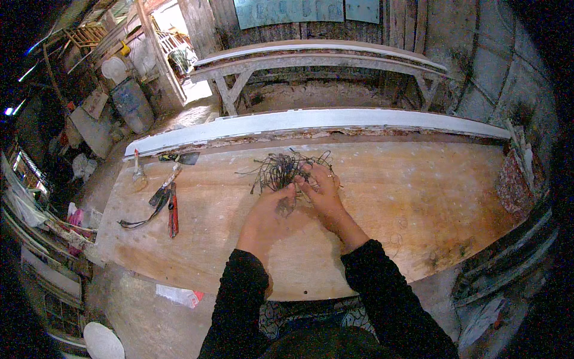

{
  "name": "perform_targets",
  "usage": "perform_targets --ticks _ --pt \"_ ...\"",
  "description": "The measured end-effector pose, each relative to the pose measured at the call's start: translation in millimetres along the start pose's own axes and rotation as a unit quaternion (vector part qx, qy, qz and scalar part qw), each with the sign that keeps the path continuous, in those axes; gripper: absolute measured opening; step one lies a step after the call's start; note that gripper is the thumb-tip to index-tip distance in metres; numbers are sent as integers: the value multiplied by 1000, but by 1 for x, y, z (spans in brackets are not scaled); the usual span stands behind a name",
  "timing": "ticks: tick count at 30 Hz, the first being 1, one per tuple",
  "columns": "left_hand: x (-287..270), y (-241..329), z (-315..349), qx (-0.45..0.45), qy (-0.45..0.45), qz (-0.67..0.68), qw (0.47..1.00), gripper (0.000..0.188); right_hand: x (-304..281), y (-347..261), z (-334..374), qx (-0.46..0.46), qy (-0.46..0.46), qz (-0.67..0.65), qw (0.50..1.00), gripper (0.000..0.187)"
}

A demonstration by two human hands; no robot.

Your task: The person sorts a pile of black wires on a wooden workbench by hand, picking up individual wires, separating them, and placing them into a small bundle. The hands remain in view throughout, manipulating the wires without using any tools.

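Note:
Over the middle of the wooden tabletop (382,197), both hands hold a tangled bundle of thin dark strands (281,170), wire or cord; I cannot tell which. Many strands stick out in loops and loose ends toward the far side. My left hand (269,209) closes around the bundle's near left part, thumb on top. At its right side, my right hand (323,188) has fingers bent in a pinch among the strands. What exactly sits between those fingertips is too small to see.
Left on the tabletop lie a red-handled tool (173,212), a black strap (143,220), a brush-like tool (139,173) and a dark flat blade (189,158). A long white board (317,119) runs along the far edge. Beyond stands a wooden bench (323,63); a speckled sack (514,185) is at right.

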State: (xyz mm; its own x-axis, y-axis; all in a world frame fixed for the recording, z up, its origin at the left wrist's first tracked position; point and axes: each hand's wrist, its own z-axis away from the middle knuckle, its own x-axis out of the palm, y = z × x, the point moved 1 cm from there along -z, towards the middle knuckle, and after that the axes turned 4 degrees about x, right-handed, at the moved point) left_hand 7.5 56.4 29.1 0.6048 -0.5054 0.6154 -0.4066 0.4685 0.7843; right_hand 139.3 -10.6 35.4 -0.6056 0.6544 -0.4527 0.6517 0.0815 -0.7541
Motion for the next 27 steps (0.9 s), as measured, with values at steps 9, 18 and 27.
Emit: perform_targets --ticks 9,18,27 --pt "4 7 0 118 -8 -194 974 18 0 38 -12 54 64 41 996 26" --pt "16 -2 -6 166 58 -216 960 31 -1 10 -2 96 -1 -61 994 23" --pt "33 -9 7 158 96 -126 975 32 1 -26 13 11 -88 135 987 28"
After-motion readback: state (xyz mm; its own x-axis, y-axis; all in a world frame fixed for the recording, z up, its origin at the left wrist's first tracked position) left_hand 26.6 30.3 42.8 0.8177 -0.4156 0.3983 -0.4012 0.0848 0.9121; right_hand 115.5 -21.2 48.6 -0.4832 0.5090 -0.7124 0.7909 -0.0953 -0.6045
